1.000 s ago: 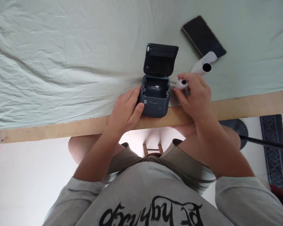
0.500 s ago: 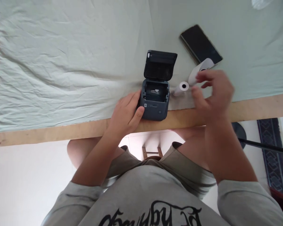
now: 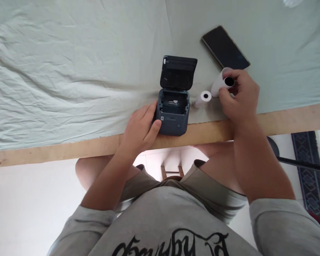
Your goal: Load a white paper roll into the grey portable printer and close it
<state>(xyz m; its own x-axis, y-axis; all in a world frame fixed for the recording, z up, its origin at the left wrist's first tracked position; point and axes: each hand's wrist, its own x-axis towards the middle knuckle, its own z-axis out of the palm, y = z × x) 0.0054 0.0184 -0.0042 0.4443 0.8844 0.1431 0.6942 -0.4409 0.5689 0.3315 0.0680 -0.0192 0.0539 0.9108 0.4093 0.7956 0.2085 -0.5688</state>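
Note:
A small dark label printer (image 3: 173, 122) lies at the table's front edge with its lid (image 3: 178, 73) swung up, showing a hollow bay inside. My left hand (image 3: 141, 128) grips the printer's left side, thumb on its front corner. To the right, my right hand (image 3: 241, 94) has its thumb and fingers closed around a larger white paper roll (image 3: 217, 85) with a wide dark core. Between that roll and the printer stands a thinner white paper roll (image 3: 202, 99) with a small dark core, touched by neither hand.
A dark phone (image 3: 225, 48) lies behind the larger roll. Pale green cloth (image 3: 82, 71) with wrinkles covers the table, and a bare wooden strip (image 3: 61, 151) runs along its front edge. Something clear and crumpled (image 3: 292, 3) sits at the far right.
My right hand has closed on the larger paper roll, which now shows its core turned more toward me. My left hand stays on the printer.

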